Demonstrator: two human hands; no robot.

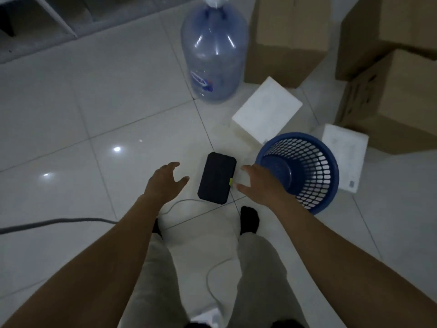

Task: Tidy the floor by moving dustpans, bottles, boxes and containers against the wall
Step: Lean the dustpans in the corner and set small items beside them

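Note:
A flat black device (216, 178) with a small yellow tab lies on the white tiled floor, a thin white cable running from its near end. My left hand (165, 183) hovers just left of it, fingers spread and holding nothing. My right hand (261, 183) hovers just right of it, fingers spread, in front of a blue mesh basket (307, 171) that stands upright. A large clear-blue water bottle (214, 53) stands farther back. Two white boxes lie on the floor, one (267, 110) beyond the basket and one (344, 155) to its right.
Brown cardboard boxes stand at the back (286, 36) and at the right (390, 91). A grey hose or cable (54, 222) crosses the floor at the left. A shelf unit (47, 22) lines the far left. My feet in dark socks (249, 220) stand below the device.

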